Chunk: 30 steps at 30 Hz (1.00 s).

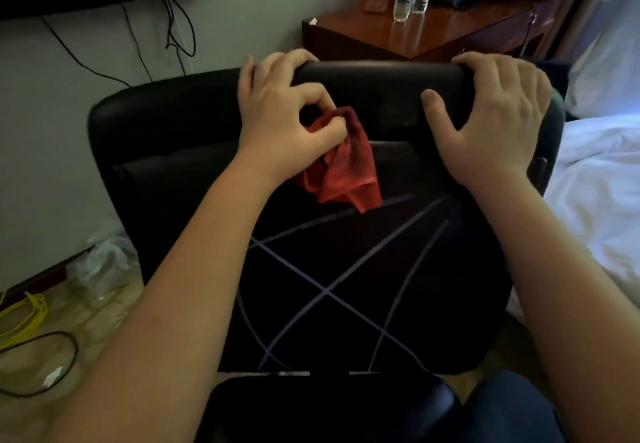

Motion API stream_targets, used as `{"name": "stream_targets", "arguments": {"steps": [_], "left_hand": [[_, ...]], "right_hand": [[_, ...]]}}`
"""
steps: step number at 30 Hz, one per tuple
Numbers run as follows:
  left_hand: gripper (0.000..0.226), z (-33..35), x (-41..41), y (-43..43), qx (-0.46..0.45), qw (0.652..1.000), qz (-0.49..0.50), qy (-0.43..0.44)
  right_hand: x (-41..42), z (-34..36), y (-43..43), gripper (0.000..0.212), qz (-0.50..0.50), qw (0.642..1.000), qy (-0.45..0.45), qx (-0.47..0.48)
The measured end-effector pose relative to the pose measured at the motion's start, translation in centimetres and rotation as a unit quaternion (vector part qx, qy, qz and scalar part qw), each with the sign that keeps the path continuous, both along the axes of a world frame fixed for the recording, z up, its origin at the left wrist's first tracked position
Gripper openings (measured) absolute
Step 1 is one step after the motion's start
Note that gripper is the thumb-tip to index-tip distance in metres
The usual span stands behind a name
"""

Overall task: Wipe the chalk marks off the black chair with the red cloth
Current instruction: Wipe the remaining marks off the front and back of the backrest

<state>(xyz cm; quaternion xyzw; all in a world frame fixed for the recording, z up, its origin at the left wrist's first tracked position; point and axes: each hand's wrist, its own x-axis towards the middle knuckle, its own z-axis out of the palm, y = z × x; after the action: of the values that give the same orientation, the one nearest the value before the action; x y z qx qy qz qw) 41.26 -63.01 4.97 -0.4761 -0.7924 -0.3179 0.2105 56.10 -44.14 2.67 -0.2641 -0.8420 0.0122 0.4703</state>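
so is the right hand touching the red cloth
Apart. The head view shows the right hand gripping the top edge of the chair, with bare black padding between it and the red cloth, which the left hand pinches.

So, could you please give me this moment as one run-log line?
left hand pinches red cloth | right hand grips black chair top edge | chalk marks unwiped
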Motion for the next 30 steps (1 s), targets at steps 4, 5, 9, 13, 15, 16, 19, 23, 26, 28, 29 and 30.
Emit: {"name": "stream_targets", "arguments": {"steps": [4,5,9,13,15,16,19,23,26,28,29,30], "left_hand": [[0.019,-0.2,0.5,-0.3,0.018,1.0,0.011,0.011],[0.019,-0.2,0.7,-0.6,0.021,1.0,0.015,0.013],[0.02,0.2,1.0,-2.0,0.023,0.999,0.032,0.013],[0.022,0.4,1.3,-2.8,0.018,0.999,0.047,0.007],[0.02,0.3,1.5,-3.2,0.021,0.999,0.048,0.001],[0.018,0.2,1.7,-3.3,0.029,0.999,0.043,-0.002],[0.009,-0.5,2.8,-3.8,0.079,0.996,0.015,-0.028],[0.011,-1.6,5.1,-3.9,0.119,0.992,-0.044,-0.012],[0.016,-1.1,6.6,-3.2,0.142,0.986,-0.076,-0.037],[0.013,-0.9,7.0,-2.9,0.149,0.981,-0.108,-0.055],[0.013,-0.9,7.1,-2.8,0.149,0.979,-0.125,-0.06],[0.014,-0.8,7.1,-2.8,0.148,0.977,-0.138,-0.062]], "right_hand": [[0.0,0.0,-0.3,0.057,0.006,1.0,0.001,0.005],[0.0,0.1,-0.5,0.058,0.007,1.0,0.002,0.008],[-0.4,0.4,-1.5,0.058,0.027,0.999,0.006,0.017],[-0.9,0.3,-2.1,0.056,0.058,0.998,0.005,0.015],[-0.8,0.2,-2.3,0.05,0.097,0.995,0.022,0.016],[-0.6,0.2,-2.5,0.045,0.121,0.992,0.04,0.011],[0.3,0.2,-4.2,0.028,0.202,0.972,0.118,-0.035],[1.6,0.1,-8.3,0.035,0.3,0.95,0.015,-0.086],[2.6,0.4,-9.3,0.036,0.346,0.927,-0.028,-0.144],[3.5,0.3,-9.4,0.039,0.361,0.917,-0.021,-0.167],[4.0,0.1,-9.2,0.043,0.353,0.918,-0.013,-0.179],[4.6,0.0,-8.7,0.045,0.332,0.924,0.0,-0.192]]}}
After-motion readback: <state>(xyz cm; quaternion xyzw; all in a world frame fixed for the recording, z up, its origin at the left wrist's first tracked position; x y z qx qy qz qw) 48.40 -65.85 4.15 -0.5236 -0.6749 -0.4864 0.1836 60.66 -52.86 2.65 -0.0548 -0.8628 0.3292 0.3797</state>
